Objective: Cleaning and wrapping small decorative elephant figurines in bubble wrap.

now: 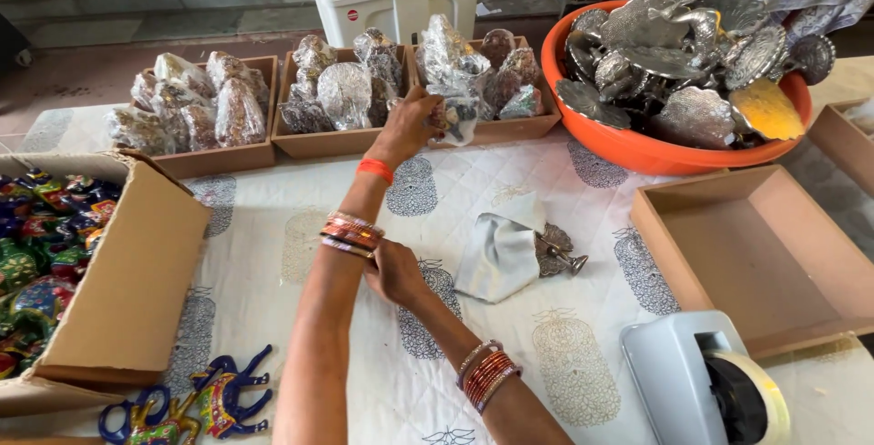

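A plastic-wrapped metal piece (455, 110) is gripped by the fingers of the left hand (411, 125), which is stretched out over the front edge of the rightmost of three shallow cardboard trays (496, 128). That tray is filled with more wrapped pieces, as are the middle tray (332, 140) and the left tray (223, 156) beside it. The right hand (397, 272) is laid against the left forearm, just below its bangles; whether its fingers are clenched or loose cannot be told. On the printed white cloth (273, 227) covering the table, a grey pouch (501, 249) is seen with a metal ornament (557, 254) half out of it. To the right, an orange plastic basin (637, 146) is heaped with unwrapped silver-coloured metal ornaments, one yellow piece among them. An empty cardboard tray (756, 254) is set in front of the basin, and a tape dispenser (706, 381) near it. At the left, an open cardboard box (137, 272) is packed with painted figurines, and two painted horse figures (196, 404) are laid beside it.
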